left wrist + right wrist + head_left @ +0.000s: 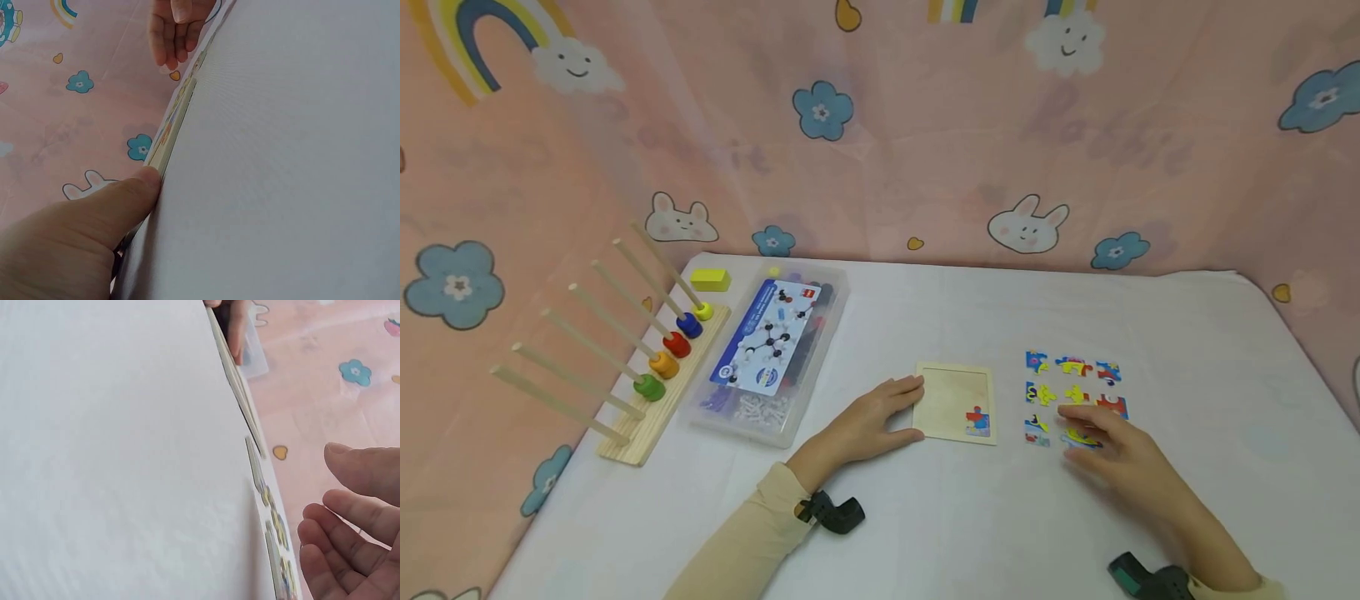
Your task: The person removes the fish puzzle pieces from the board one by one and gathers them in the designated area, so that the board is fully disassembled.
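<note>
A shallow wooden puzzle tray lies on the white table, with one red and blue jigsaw piece in its near right corner. At the tray's left edge rests my left hand, fingers fairly straight; in the left wrist view its thumb touches the tray's side. Several colourful jigsaw pieces lie in loose rows right of the tray. Over the nearer right ones hovers my right hand, partly covering them. In the right wrist view its fingers are loosely bent, apart from the thumb, holding nothing.
Left of the tray lies a clear plastic box with a blue molecule-picture label. Beyond it stands a wooden peg rack with coloured rings, and a yellow block sits behind. A pink patterned curtain borders the table.
</note>
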Demonstrator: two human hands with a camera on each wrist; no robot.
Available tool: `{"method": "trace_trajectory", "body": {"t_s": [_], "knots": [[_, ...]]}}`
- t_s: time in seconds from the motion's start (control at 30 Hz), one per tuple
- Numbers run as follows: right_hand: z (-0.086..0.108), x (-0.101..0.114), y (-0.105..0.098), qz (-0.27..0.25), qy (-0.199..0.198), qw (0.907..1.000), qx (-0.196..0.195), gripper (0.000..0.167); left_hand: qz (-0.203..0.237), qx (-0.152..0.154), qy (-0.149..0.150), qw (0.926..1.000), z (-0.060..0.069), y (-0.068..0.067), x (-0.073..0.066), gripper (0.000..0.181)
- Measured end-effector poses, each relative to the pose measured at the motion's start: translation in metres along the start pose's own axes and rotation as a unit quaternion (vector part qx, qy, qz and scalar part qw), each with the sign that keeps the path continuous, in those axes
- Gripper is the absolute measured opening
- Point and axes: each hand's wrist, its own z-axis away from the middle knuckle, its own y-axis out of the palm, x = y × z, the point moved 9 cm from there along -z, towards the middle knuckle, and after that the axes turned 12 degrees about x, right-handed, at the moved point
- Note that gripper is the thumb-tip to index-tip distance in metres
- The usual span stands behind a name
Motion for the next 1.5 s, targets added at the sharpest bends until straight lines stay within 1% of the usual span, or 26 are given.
{"method": "trace_trajectory", "body": {"t_s": [0.07, 0.13, 0.23, 0.3, 0.37, 0.5, 0.6, 0.73, 0.87, 1.03, 1.2, 1.3, 1.5], "knots": [[-0.004, 0.006, 0.006, 0.005, 0.007, 0.9999, 0.014, 0.046, -0.002, 0.000, 0.000, 1.0000, 0.000, 0.000, 0.000, 0.068], [-0.009, 0.014, 0.013, 0.012, 0.001, 0.9995, 0.029, 0.047, -0.003, -0.001, 0.001, 1.0000, 0.000, -0.001, -0.001, 0.067], [-0.019, 0.025, 0.022, 0.008, -0.011, 0.9987, 0.048, 0.048, -0.002, -0.002, 0.002, 1.0000, 0.000, -0.001, -0.001, 0.067], [-0.026, 0.032, 0.028, 0.015, -0.012, 0.9980, 0.061, 0.049, -0.001, 0.000, 0.000, 1.0000, 0.000, -0.001, -0.001, 0.067], [-0.032, 0.036, 0.032, 0.024, -0.012, 0.9973, 0.068, 0.050, -0.001, 0.002, -0.001, 1.0000, 0.000, 0.000, 0.000, 0.067], [-0.043, 0.045, 0.039, 0.030, -0.023, 0.9965, 0.075, 0.050, -0.002, 0.004, -0.001, 1.0000, -0.001, 0.001, -0.001, 0.067], [-0.051, 0.049, 0.044, 0.020, -0.028, 0.9963, 0.078, 0.049, -0.004, 0.003, 0.002, 1.0000, -0.002, 0.001, -0.001, 0.067], [-0.059, 0.049, 0.051, 0.016, -0.018, 0.9957, 0.090, 0.049, -0.007, -0.002, 0.006, 1.0000, -0.001, -0.001, -0.003, 0.067], [-0.065, 0.051, 0.059, 0.026, -0.017, 0.9945, 0.100, 0.047, -0.004, -0.002, 0.003, 1.0000, -0.001, -0.001, -0.002, 0.067], [-0.068, 0.052, 0.066, 0.048, -0.011, 0.9946, 0.092, 0.043, -0.003, 0.002, -0.001, 1.0000, -0.001, 0.001, 0.000, 0.067], [-0.067, 0.052, 0.066, 0.063, 0.001, 0.9954, 0.073, 0.041, -0.006, -0.002, 0.006, 1.0000, -0.001, 0.001, -0.001, 0.067], [-0.067, 0.051, 0.065, 0.067, 0.006, 0.9954, 0.068, 0.040, -0.006, -0.003, 0.008, 0.9999, -0.001, 0.001, -0.001, 0.067], [-0.068, 0.048, 0.066, 0.064, 0.011, 0.9960, 0.061, 0.037, -0.005, 0.001, 0.002, 1.0000, -0.001, 0.001, -0.001, 0.067]]}}
